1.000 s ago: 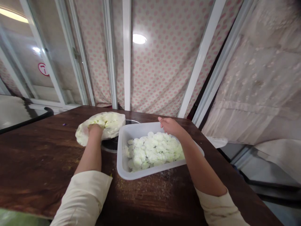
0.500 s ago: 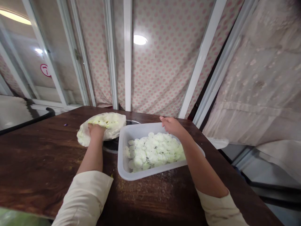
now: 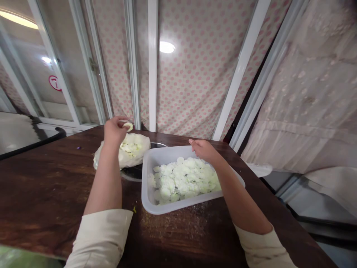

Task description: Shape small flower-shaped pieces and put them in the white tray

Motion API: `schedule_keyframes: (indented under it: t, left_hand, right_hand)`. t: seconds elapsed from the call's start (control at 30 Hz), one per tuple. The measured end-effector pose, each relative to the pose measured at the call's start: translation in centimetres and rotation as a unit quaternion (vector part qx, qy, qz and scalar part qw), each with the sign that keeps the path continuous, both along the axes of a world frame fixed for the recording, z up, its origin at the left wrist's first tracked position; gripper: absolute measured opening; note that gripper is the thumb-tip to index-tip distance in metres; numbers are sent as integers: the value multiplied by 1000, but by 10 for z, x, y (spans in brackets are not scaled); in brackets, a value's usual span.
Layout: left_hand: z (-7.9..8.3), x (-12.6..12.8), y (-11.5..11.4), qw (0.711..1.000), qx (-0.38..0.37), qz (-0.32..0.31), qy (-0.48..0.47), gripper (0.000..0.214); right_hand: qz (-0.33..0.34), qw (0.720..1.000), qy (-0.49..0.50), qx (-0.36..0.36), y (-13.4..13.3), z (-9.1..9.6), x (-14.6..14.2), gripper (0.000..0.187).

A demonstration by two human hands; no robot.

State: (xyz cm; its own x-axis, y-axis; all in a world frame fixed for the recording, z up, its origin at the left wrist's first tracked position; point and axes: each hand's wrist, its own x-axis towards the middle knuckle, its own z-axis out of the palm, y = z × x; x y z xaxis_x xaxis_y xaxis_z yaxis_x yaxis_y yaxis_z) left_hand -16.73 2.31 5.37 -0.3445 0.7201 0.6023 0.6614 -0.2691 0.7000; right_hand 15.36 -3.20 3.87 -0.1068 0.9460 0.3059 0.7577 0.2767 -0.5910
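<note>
Left hand (image 3: 115, 129) just above flower bag (image 3: 133, 149)

What I can't make out

The left hand (image 3: 115, 128) pinches a pale piece (image 3: 128, 125) too small for me to identify. A dark round object (image 3: 133, 172) sits mostly hidden under the bag (image 3: 134, 149) and behind the tub (image 3: 146, 193). Both sleeves (image 3: 100, 238) run off the bottom edge
</note>
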Motion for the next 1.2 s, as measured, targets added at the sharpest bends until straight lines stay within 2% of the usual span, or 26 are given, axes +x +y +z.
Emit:
schedule_keyframes:
  t: [0.03,0.1,0.2,0.27,0.33,0.43,0.57,0.63,0.8,0.93,1.07,1.13,1.2]
  left_hand:
    - [10,17,-9,998,35,-41,-14,44]
    - [24,54,-28,982,63,-177,-17,46]
    - [28,105,-54,934,13,-354,42,37]
    - [25,129,-67,898,-12,-435,62,29]
    - [22,142,-76,893,-2,-448,49,21]
    - [21,147,-82,909,50,-412,45,13]
    - [24,145,-83,918,109,-376,59,17]
    - [24,144,-82,916,122,-377,62,17]
    - [25,144,-82,901,114,-413,71,12]
    - [24,145,-81,873,111,-468,85,16]
    - [17,147,-71,829,43,-556,39,23]
    - [12,147,-65,835,26,-548,35,25]
    - [8,147,-60,861,27,-503,65,27]
  right_hand:
    - [18,1000,-3,17,-1,0,-2,46]
    - [58,996,-6,66,-6,2,-6,44]
    - [134,982,-24,129,-16,9,-9,37]
    - [183,969,-57,158,-23,13,-10,34]
    - [197,960,-80,180,-26,16,-9,34]
    - [173,960,-69,209,-26,18,-8,33]
    - [134,956,-41,259,-26,19,-5,32]
    - [140,950,-32,277,-28,22,-3,34]
    - [224,930,-13,292,-32,27,2,31]
    - [214,943,12,253,-31,26,5,37]
    - [219,951,35,218,-25,22,6,41]
    - [208,953,22,221,-21,20,7,39]
    - [184,956,-9,229,-16,17,6,38]
